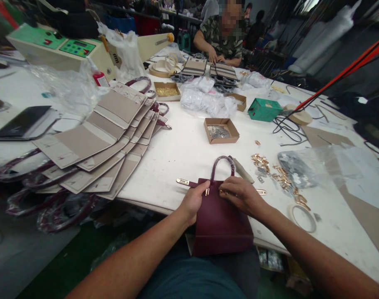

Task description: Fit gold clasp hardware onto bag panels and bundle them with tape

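A burgundy handbag (223,224) leans at the table's front edge, its plastic-wrapped handle (223,158) standing up. My left hand (194,201) grips the upper left edge, thumb on the front beside a small gold fitting (207,191). Out to the left extends a strap with a gold end plate (182,181). At the upper right of the front, my right hand (242,194) has its fingers pinched on a gold metal fitting, mostly covered by the fingertips. Another gold plate (262,192) shows beyond that hand.
Stacked flat bag panels (92,137) with wrapped handles lie left. Loose gold fittings (281,176) and a tape roll (303,219) are right. Behind stand a carton of metal pieces (222,132), a green box (264,109) and a machine (64,50). A person (222,37) works across the table.
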The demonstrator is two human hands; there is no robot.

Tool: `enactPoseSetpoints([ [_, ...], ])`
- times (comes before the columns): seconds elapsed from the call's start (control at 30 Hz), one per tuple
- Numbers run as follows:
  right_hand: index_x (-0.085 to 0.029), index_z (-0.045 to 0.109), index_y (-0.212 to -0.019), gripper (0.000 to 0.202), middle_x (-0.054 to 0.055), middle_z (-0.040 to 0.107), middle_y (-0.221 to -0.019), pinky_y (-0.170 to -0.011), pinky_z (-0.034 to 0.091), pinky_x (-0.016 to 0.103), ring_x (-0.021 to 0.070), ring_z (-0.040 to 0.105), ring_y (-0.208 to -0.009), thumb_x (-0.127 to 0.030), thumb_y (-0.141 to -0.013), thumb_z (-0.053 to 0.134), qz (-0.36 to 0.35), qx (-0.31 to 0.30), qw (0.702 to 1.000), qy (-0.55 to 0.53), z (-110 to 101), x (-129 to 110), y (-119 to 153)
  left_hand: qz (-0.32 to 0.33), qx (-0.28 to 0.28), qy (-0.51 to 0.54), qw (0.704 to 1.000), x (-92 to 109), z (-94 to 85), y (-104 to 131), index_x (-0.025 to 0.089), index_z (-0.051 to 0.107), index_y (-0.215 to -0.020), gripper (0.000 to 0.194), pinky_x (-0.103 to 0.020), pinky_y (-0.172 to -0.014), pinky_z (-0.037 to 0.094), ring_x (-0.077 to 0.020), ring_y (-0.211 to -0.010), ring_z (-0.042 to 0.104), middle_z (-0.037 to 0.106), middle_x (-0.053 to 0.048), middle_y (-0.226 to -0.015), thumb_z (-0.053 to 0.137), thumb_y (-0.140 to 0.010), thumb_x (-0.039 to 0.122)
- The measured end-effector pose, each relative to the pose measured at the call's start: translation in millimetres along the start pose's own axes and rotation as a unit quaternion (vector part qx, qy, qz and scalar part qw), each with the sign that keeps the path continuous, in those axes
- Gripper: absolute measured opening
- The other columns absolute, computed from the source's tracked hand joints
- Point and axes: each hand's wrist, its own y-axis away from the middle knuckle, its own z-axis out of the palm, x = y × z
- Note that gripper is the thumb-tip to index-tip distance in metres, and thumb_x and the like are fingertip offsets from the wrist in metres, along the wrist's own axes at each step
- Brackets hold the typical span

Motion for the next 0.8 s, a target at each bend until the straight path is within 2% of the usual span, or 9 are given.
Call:
enactPoseSetpoints([
  [0.13, -0.023, 0.075, -0.106, 0.013, 0.006, 0.076, -0.096, -0.076, 0.054, 0.035, 0.0216, 0.071, -0.085, -0.028, -0.1, 0.065, 0.003, 0.09, 0.993, 0.075, 7, -4, 5, -0.004, 0.01, 0.014, 1.0, 1, 1.1, -3, 0.012, 0.077, -0.105, 0.025, -0.041, -0.082, 0.063, -0.0283, -0.082, 0.078, 0.081, -0.012, -0.09, 0.071, -0.089, 0.03],
  [0.2, -0.022, 0.076, -0.105, 0.015, 0.006, 0.078, -0.097, -0.075, 0.054, 0.035, 0.0213, 0.071, -0.084, -0.028, -0.102, 0.063, -0.008, 0.11, 0.986, 0.123, 9, -9, 7, -0.002, 0.02, 0.011, 1.0, 0, 1.6, -3, 0.012, 0.077, -0.105, 0.025, -0.041, -0.083, 0.063, -0.0283, -0.082, 0.079, 0.081, -0.012, -0.091, 0.071, -0.089, 0.03],
  [0.33, -0.021, 0.078, -0.104, 0.018, 0.007, 0.078, -0.099, -0.079, 0.051, 0.039, 0.0235, 0.07, -0.09, -0.027, -0.102, 0.061, -0.012, 0.084, 0.974, 0.212, 4, -21, 5, 0.002, 0.028, 0.015, 0.999, 0, 2.7, -3, 0.011, 0.076, -0.108, 0.028, -0.041, -0.084, 0.063, -0.0275, -0.081, 0.079, 0.081, -0.012, -0.091, 0.073, -0.088, 0.03],
  [0.43, -0.022, 0.079, -0.101, 0.018, 0.007, 0.075, -0.092, -0.075, 0.048, 0.039, 0.0242, 0.067, -0.086, -0.028, -0.101, 0.061, -0.009, 0.044, 0.968, 0.247, 0, -24, 1, -0.001, 0.029, 0.022, 0.999, 0, 3.7, -1, 0.011, 0.074, -0.112, 0.032, -0.041, -0.084, 0.063, -0.0276, -0.081, 0.079, 0.081, -0.012, -0.09, 0.074, -0.087, 0.031],
  [0.6, -0.02, 0.077, -0.101, 0.025, 0.007, 0.075, -0.09, -0.073, 0.05, 0.035, 0.0208, 0.067, -0.082, -0.027, -0.105, 0.054, -0.019, 0.029, 0.984, 0.175, 6, -9, 3, 0.005, 0.022, 0.025, 0.999, -2, 4.8, 0, 0.01, 0.075, -0.111, 0.032, -0.043, -0.086, 0.064, -0.0285, -0.081, 0.079, 0.081, -0.013, -0.093, 0.077, -0.085, 0.029],
  [0.8, -0.023, 0.077, -0.1, 0.019, 0.006, 0.075, -0.085, -0.075, 0.053, 0.036, 0.0203, 0.068, -0.077, -0.033, -0.102, 0.061, 0.039, 0.127, 0.988, 0.075, 24, -2, 12, 0.024, 0.028, -0.011, 0.999, -1, 4.3, 3, 0.01, 0.077, -0.107, 0.029, -0.044, -0.087, 0.064, -0.0296, -0.086, 0.079, 0.081, -0.015, -0.096, 0.074, -0.087, 0.031],
])
